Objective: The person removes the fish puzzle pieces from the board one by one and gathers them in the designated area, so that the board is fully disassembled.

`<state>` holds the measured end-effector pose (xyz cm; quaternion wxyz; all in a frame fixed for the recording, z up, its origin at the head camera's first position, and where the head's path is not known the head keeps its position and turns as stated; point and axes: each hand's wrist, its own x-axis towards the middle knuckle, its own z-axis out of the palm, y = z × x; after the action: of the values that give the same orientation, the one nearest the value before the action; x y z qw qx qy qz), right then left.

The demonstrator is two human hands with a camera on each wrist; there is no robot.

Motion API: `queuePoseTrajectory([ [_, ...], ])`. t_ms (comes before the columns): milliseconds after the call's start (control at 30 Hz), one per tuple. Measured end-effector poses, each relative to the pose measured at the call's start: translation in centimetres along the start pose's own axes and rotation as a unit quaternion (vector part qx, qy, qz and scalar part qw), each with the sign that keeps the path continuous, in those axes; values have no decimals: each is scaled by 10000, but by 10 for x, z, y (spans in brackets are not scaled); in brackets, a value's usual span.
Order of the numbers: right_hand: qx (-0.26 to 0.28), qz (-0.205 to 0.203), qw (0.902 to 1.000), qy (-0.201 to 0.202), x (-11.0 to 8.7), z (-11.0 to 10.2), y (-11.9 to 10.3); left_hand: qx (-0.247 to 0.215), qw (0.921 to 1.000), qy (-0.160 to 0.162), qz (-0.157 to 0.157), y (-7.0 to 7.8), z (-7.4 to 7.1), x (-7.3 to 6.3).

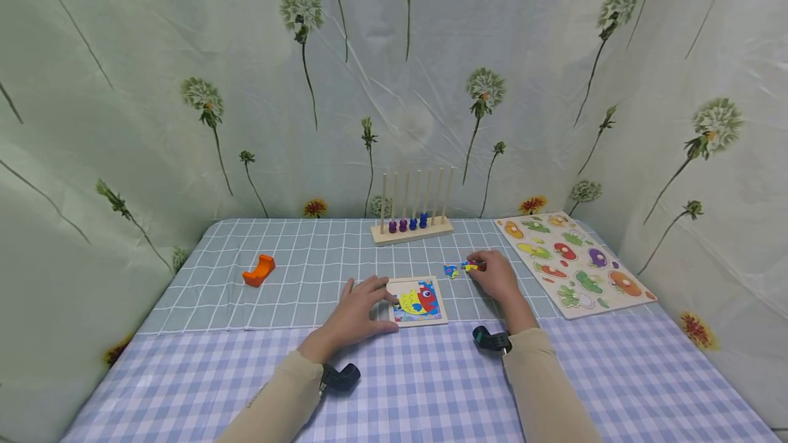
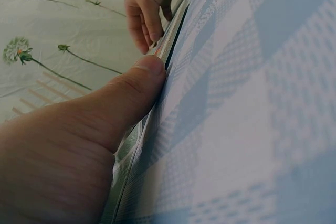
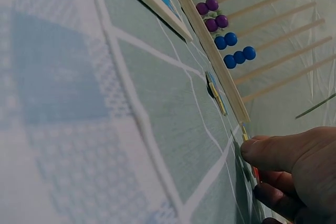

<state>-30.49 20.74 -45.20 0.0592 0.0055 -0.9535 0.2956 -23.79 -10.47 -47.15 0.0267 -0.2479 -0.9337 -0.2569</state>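
A square wooden jigsaw puzzle (image 1: pixel 423 298), with a yellow and red fish in its frame, lies in the middle of the table. My left hand (image 1: pixel 360 310) rests at its left side, fingers spread and fairly straight. The left thumb (image 2: pixel 134 85) touches the frame's near edge in the left wrist view. To the right of the puzzle, my right hand (image 1: pixel 494 277) pinches a small colourful puzzle piece (image 1: pixel 470 266) low at the table. Fingers partly hide that piece in the right wrist view. Just left of it lies another blue and yellow puzzle piece (image 1: pixel 451 271).
Behind stands a wooden peg rack (image 1: pixel 409 234) with purple and blue beads on several rods. A vegetable knob puzzle board (image 1: pixel 579 262) lies at the right. An orange curved block (image 1: pixel 259 271) sits at the left. Flowered curtain (image 1: pixel 418 87) hangs behind the table.
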Motion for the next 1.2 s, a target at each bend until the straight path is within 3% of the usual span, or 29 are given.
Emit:
queuePoseTrajectory([
  [1200, -142, 98, 9998, -32, 1, 4, 4, -7, 10000, -8, -31, -1, 0, 0],
])
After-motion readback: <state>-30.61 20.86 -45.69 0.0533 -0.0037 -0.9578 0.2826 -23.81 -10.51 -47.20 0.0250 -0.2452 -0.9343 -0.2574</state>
